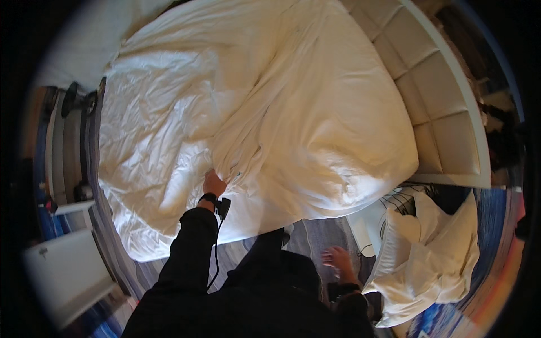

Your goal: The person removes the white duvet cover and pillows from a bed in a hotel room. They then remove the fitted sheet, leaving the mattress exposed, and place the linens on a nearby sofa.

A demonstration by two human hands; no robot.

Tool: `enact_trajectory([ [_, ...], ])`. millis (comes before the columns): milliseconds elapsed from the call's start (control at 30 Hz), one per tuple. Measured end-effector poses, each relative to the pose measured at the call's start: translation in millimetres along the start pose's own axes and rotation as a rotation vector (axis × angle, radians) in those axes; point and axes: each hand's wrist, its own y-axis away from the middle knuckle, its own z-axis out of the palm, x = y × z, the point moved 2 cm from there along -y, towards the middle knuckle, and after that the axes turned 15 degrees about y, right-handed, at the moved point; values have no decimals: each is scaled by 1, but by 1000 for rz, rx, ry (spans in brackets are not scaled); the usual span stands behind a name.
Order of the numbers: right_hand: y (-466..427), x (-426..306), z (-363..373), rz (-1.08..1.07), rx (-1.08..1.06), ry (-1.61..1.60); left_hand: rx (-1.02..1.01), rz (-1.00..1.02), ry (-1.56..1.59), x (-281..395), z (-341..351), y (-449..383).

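A white sheet or cover (169, 110) lies wrinkled over a bed, with long folds running from the near edge up to the far side. My left hand (214, 184) is closed on a fold of this white fabric near the bed's near edge; its fingers are partly hidden. A dark band with a small device and a cable sits at that wrist. My right hand (337, 258) hangs low beside my body, fingers apart and somewhat blurred, holding nothing. It is left of a heap of white pillows (435, 257) and touches no fabric.
A padded, tufted headboard (444, 97) borders the bed at the right. Below its near corner stands a white bedside unit (367, 228) with dark cables. White furniture (69, 274) stands at lower left. The floor (329, 232) has a grey streaked pattern.
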Motion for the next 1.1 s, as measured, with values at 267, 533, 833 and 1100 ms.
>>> enact_trajectory([
  [267,-69,-187,182,-194,-501,341,-328,93,105,78,-69,75],
  [533,-69,-278,267,-138,-359,107,-213,241,159,150,-97,110],
  [833,-57,-297,239,24,-463,-48,59,180,135,181,-118,92],
  [1100,-111,-271,125,-206,-181,537,445,140,314,162,-168,56],
])
